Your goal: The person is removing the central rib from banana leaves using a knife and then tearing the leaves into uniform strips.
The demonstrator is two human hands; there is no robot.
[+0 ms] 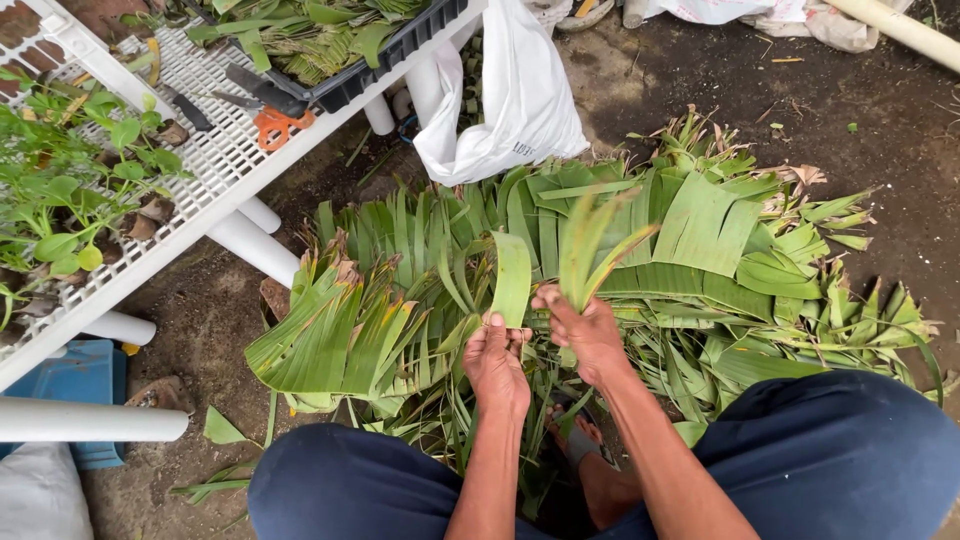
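- Where the hands meet, a leaf strip (512, 280) is pinched at its lower end by the left hand (496, 362), fingers closed.
- A bundle of narrow leaves (585, 245) is gripped by the closed right hand (585, 335).
- Both are held above the leaf pile (720, 250) on the ground.
- A white bag (515, 100) hangs beside the white rack (215, 165).

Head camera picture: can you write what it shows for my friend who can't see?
A seated person's left hand and right hand hold strips of green leaf over a big leaf pile on dirt ground. A white slatted bench stands at left.
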